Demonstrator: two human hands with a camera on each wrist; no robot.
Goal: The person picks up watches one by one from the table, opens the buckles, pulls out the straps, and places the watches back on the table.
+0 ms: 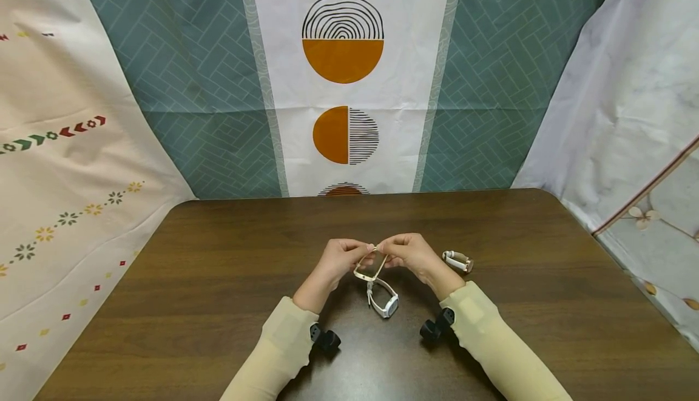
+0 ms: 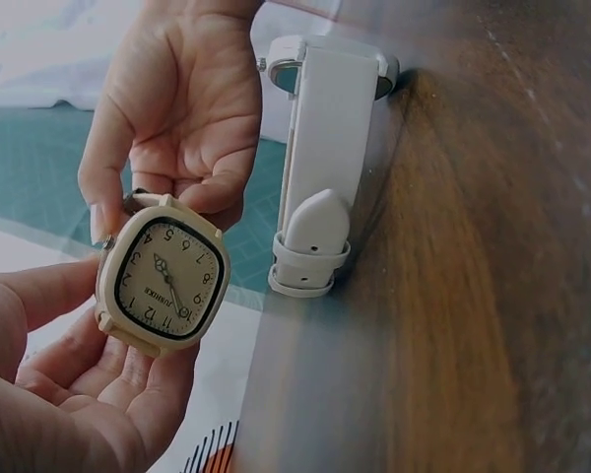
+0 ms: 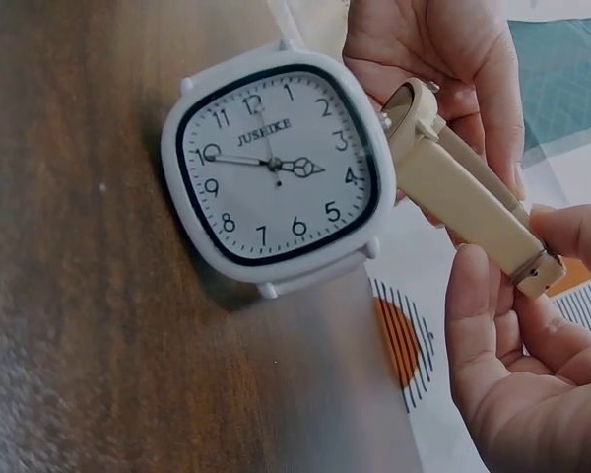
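- Pale yellow sleeves [image 1: 275, 349] are covering both forearms toward the near edge of the wooden desk [image 1: 191, 304], with a black camera [image 1: 327, 341] sitting at each cuff.
- Between the forearms, around the middle of the desk, a white watch [image 3: 281, 168] is lying on its side. Its strap is forming a fastened loop (the tip is tucked through the keepers), and its face is showing dark numerals to the right wrist camera — one hand is pointing close to 10, the other between 3 and 4.
- Just beyond it, toward the far edge, a cream watch [image 2: 165, 276] is being held up off the desk. Its rounded-square face is turning toward the left wrist camera, while the strap [image 3: 465, 200] is extending behind the case.
- The left hand [image 1: 337, 261] is pinching the cream watch between thumb and fingers; exactly which part it is gripping is partly hidden.
- The right hand [image 1: 414, 254] is also holding the cream watch, its fingertips gathering about the strap's end. From above, the fingertips of both hands are nearly meeting.
- Beside the right wrist, toward the desk's right edge, a small white-and-bronze object [image 1: 457, 261] is lying — too small to make out clearly.
- Past the far edge, a teal-and-white cloth [image 1: 180, 79] is hanging, showing orange and black circles.
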